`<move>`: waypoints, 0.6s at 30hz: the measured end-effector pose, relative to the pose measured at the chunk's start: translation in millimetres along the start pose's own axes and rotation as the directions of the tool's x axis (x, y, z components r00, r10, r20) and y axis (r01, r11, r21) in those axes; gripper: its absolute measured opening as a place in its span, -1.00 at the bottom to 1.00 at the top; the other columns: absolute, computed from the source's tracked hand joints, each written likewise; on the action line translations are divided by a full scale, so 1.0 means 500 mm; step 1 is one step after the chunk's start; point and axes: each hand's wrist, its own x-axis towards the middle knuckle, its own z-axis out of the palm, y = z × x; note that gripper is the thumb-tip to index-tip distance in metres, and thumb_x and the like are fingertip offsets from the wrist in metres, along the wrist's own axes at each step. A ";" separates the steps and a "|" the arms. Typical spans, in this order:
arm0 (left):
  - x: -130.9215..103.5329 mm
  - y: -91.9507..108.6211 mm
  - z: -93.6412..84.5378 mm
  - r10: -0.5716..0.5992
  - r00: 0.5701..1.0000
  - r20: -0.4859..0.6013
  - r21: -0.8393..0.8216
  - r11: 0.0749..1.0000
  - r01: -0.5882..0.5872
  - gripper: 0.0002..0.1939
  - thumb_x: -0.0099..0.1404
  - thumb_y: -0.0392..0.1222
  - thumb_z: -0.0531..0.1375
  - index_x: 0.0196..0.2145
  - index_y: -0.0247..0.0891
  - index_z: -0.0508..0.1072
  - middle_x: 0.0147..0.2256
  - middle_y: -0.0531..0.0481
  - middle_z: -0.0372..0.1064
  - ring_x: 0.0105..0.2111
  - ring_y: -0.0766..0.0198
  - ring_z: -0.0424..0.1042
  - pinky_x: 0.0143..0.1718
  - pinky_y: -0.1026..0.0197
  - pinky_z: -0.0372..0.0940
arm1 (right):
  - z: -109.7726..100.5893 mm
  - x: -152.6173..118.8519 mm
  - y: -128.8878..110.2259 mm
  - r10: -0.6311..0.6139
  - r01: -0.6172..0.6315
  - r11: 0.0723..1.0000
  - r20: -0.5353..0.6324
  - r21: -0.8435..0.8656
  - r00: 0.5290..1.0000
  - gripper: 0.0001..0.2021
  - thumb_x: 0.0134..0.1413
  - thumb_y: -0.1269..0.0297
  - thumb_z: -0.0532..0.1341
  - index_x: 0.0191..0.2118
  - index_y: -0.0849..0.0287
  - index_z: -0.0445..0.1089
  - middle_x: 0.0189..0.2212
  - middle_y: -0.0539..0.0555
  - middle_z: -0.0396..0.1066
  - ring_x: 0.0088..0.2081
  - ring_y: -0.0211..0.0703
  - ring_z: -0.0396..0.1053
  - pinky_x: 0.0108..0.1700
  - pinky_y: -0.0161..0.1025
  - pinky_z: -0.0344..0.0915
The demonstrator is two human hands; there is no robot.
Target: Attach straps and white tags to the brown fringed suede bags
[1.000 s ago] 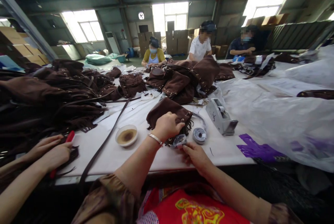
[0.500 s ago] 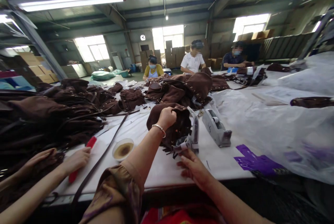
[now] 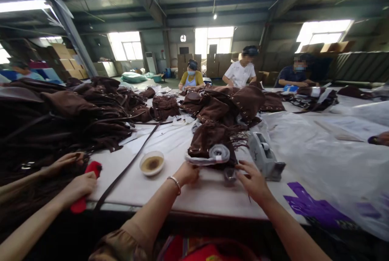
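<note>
A dark brown fringed bag [image 3: 205, 137] with metal eyelets lies in front of me, its fringe spread to the right. A plastic-wrapped coil [image 3: 219, 153] rests on its near side, with a pale wrapped strip along the edge. My left hand [image 3: 187, 174], wearing a bracelet, is closed at the bag's near left edge, its fingertips partly hidden beneath. At the near right corner, my right hand [image 3: 252, 180] has its fingers apart, by a small shiny wrapped piece [image 3: 230, 174]; whether it touches that piece is unclear.
A grey tape dispenser [image 3: 266, 157] stands right of the bag, beside plastic sheeting [image 3: 319, 147] and a purple bag [image 3: 316, 204]. Left are a bowl of brown liquid [image 3: 152, 163], a strap [image 3: 130, 165], brown bags [image 3: 75, 107] and a co-worker's hand [image 3: 80, 188] holding a red tool [image 3: 92, 167].
The brown bag has been turned and laid lower, its fringe now pointing right and the wrapped coil facing me. My left hand moved from its top to its near edge; my view swung left.
</note>
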 end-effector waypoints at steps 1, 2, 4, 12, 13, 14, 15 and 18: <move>-0.020 -0.015 -0.024 -0.016 1.000 0.007 0.096 0.995 0.016 -0.92 0.01 -0.30 0.28 -0.59 -0.26 0.45 -0.62 -0.04 0.40 -0.46 0.14 0.48 -0.33 0.14 0.39 | 0.001 -0.014 0.028 0.005 -0.002 0.997 0.033 -0.082 0.999 -0.73 -0.05 0.14 0.25 -0.24 0.11 0.57 0.04 0.21 0.39 0.07 0.12 0.34 0.03 0.04 0.36; -0.036 -0.024 -0.051 -0.039 0.999 0.010 0.139 0.990 0.037 -0.87 -0.02 -0.33 0.28 -0.64 -0.25 0.42 -0.65 -0.03 0.37 -0.45 0.12 0.47 -0.31 0.13 0.38 | 0.001 -0.027 0.051 0.001 0.008 0.989 0.061 -0.149 0.998 -0.73 -0.04 0.15 0.23 -0.23 0.11 0.56 0.03 0.20 0.40 0.06 0.11 0.35 0.09 0.07 0.31; -0.055 -0.025 -0.103 -0.082 0.997 0.006 0.254 0.964 0.078 -0.85 -0.04 -0.37 0.26 -0.68 -0.24 0.41 -0.65 -0.04 0.37 -0.42 0.09 0.48 -0.24 0.12 0.36 | -0.004 -0.042 0.077 -0.026 0.042 0.972 0.070 -0.233 0.997 -0.73 0.00 0.16 0.20 -0.20 0.10 0.55 0.02 0.19 0.41 0.06 0.10 0.35 0.14 0.09 0.26; -0.065 0.029 -0.110 0.552 0.831 0.073 0.714 0.552 -0.429 -0.70 0.30 -0.32 0.03 -0.08 -0.27 0.47 -0.17 -0.19 0.45 -0.15 0.13 0.44 -0.05 0.10 0.34 | 0.050 0.002 -0.051 -0.358 0.369 0.883 0.092 -0.290 0.929 -0.76 0.17 0.21 0.12 -0.20 0.19 0.49 -0.12 0.22 0.46 -0.04 -0.01 0.39 0.10 -0.07 0.27; -0.063 0.028 -0.091 0.587 0.796 0.147 0.669 0.534 -0.517 -0.68 0.30 -0.33 0.03 -0.05 -0.26 0.45 -0.14 -0.18 0.43 -0.12 0.15 0.43 -0.03 0.12 0.33 | 0.070 0.006 -0.069 -0.347 0.373 0.881 0.139 -0.292 0.928 -0.74 0.18 0.19 0.12 -0.18 0.19 0.49 -0.13 0.21 0.47 -0.06 -0.02 0.40 0.08 -0.10 0.27; -0.060 0.026 -0.071 0.611 0.761 0.220 0.625 0.510 -0.590 -0.66 0.30 -0.35 0.02 -0.02 -0.26 0.44 -0.10 -0.18 0.41 -0.07 0.16 0.40 0.01 0.12 0.32 | 0.092 0.008 -0.083 -0.310 0.352 0.884 0.179 -0.308 0.934 -0.72 0.19 0.16 0.11 -0.16 0.20 0.48 -0.15 0.21 0.48 -0.09 -0.03 0.41 0.03 -0.12 0.29; -0.055 0.022 -0.052 0.623 0.726 0.291 0.591 0.479 -0.648 -0.62 0.28 -0.37 0.03 0.02 -0.28 0.41 -0.04 -0.20 0.38 -0.01 0.16 0.36 0.07 0.12 0.28 | 0.113 0.008 -0.092 -0.251 0.313 0.886 0.212 -0.341 0.944 -0.70 0.19 0.13 0.11 -0.14 0.20 0.47 -0.17 0.20 0.49 -0.14 -0.03 0.43 -0.03 -0.14 0.30; -0.027 0.019 -0.011 0.560 0.636 0.531 0.543 0.351 -0.763 -0.45 0.19 -0.41 0.08 0.17 -0.34 0.29 0.17 -0.23 0.23 0.21 0.07 0.14 0.24 0.04 0.09 | 0.165 0.004 -0.101 -0.046 0.184 0.835 0.267 -0.518 0.963 -0.65 0.17 0.06 0.12 -0.13 0.21 0.47 -0.28 0.21 0.53 -0.27 0.00 0.46 -0.22 -0.18 0.28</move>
